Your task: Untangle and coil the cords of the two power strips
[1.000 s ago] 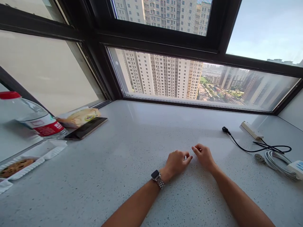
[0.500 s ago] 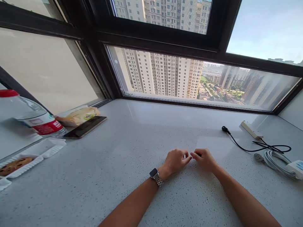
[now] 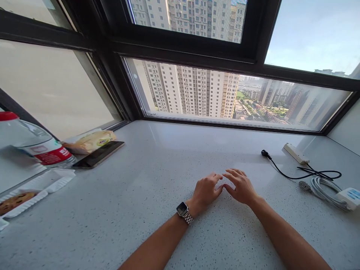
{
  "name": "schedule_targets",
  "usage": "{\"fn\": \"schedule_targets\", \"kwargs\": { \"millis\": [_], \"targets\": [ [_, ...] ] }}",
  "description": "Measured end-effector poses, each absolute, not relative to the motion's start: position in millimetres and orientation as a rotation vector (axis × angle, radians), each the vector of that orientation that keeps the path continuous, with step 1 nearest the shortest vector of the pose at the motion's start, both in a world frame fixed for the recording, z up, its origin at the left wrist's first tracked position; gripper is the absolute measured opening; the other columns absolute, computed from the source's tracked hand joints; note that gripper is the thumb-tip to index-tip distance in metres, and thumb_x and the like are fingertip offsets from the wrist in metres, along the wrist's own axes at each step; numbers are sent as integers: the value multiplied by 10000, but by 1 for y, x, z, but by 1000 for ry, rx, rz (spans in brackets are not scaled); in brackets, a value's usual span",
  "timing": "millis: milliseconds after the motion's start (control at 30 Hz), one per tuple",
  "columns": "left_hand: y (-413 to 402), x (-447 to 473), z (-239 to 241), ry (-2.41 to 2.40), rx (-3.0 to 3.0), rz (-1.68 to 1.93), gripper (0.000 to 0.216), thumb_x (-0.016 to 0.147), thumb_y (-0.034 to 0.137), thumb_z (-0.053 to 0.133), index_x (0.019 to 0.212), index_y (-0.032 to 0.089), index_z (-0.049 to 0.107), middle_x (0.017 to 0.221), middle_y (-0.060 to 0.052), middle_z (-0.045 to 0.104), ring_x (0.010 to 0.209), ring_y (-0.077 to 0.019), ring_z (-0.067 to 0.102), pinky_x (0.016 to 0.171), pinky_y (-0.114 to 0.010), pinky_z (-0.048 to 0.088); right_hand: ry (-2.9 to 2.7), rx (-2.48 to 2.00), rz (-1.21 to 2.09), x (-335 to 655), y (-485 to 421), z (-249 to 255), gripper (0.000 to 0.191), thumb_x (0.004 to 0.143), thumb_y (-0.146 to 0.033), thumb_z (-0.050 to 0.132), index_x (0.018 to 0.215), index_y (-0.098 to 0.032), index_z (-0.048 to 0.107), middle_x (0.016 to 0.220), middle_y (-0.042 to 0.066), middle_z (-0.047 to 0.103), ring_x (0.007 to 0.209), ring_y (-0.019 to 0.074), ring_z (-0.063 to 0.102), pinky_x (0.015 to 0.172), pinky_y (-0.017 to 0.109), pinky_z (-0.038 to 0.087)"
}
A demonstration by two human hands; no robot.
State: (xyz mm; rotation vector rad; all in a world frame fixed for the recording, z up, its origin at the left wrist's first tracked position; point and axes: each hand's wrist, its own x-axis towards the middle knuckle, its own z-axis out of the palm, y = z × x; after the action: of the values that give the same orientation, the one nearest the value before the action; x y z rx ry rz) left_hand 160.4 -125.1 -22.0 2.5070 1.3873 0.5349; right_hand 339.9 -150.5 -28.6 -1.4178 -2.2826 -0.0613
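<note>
Over the speckled pale counter (image 3: 157, 210) my two hands face each other, fingertips close together. My left hand (image 3: 206, 190), with a watch (image 3: 183, 210) on its wrist, has its fingers bent and its thumb apart from them; nothing shows between them. Fingers stretched forward and slightly spread, my right hand (image 3: 241, 186) is also open and bare. The right thumb tip is beside the left thumb tip, perhaps touching it. Both hands are well apart from the other things on the counter.
At left are a large bottle (image 3: 53, 152), a phone (image 3: 99, 154), a yellowish soft packet (image 3: 94, 141) and a white tray (image 3: 56, 180) with a cookie (image 3: 17, 202). At right lie a power strip (image 3: 296, 153), a black plug (image 3: 265, 153) and a coiled grey cord (image 3: 323, 189). Windows border the back.
Both hands have opened from curled fingers with thumbs near the fingertips. The right fingers have stretched forward and spread. The view has shifted slightly.
</note>
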Motion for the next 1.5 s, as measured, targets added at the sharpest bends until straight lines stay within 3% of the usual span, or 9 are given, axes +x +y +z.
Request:
{"fn": "schedule_targets", "kwargs": {
  "millis": [400, 767, 967, 1133, 1267, 1367, 1500],
  "targets": [
    [-127, 161, -19, 1353, 2487, 697, 254, 876, 315, 484, 1086, 206, 577, 934, -42, 634, 744, -157, 613, 581, -242, 436, -2311, -1393, 11, 338, -151, -27, 345, 900, -292, 504, 1234, -241, 574, 1244, 110, 601, 1166, 271, 526, 939, 462, 447],
    [-123, 159, -22, 1367, 2448, 677, 228, 876, 280, 490, 1054, 212, 615, 1014, -50, 689, 864, -192, 655, 645, -256, 469, -2357, -1348, 51, 341, -152, -26, 326, 902, -306, 513, 1215, -258, 590, 1248, 103, 598, 1139, 270, 537, 898, 461, 469],
    [-122, 160, -22, 1382, 2453, 659, 220, 881, 288, 484, 1001, 230, 658, 956, -33, 698, 841, -184, 651, 658, -260, 451, -2338, -1302, 90, 340, -153, -29, 318, 871, -321, 548, 1177, -265, 616, 1217, 103, 614, 1111, 255, 556, 886, 425, 472],
    [-123, 159, -18, 1504, 2412, 568, 208, 861, 327, 516, 938, 208, 668, 908, -46, 703, 795, -191, 646, 645, -272, 443, -1961, -1723, 111, 353, -142, -33, 335, 893, -328, 463, 1173, -231, 620, 1153, 107, 640, 1036, 254, 600, 799, 384, 504],
    [-123, 158, -17, 1525, 2390, 544, 236, 857, 344, 521, 991, 208, 660, 896, -51, 711, 820, -202, 651, 662, -282, 458, -1447, -2154, 12, 400, -131, -32, 577, 881, -354, 416, 1411, -130, 378, 1393, 180, 439, 1224, 324, 472, 829, 407, 489],
    [-121, 158, -20, 1480, 2407, 550, 272, 875, 363, 488, 1011, 197, 655, 887, -66, 710, 787, -193, 650, 626, -269, 461, -1114, -2411, 35, 446, -128, -31, 733, 843, -386, 447, 1456, -37, 250, 1454, 243, 322, 1281, 389, 378, 918, 497, 423],
    [-121, 158, -23, 1444, 2422, 550, 307, 885, 386, 463, 1027, 185, 648, 891, -72, 709, 742, -181, 646, 585, -256, 452, -939, -2496, 73, 482, -127, -34, 598, 802, -341, 481, 1315, -34, 481, 1286, 275, 492, 1177, 424, 444, 912, 567, 385]
  ]
}}
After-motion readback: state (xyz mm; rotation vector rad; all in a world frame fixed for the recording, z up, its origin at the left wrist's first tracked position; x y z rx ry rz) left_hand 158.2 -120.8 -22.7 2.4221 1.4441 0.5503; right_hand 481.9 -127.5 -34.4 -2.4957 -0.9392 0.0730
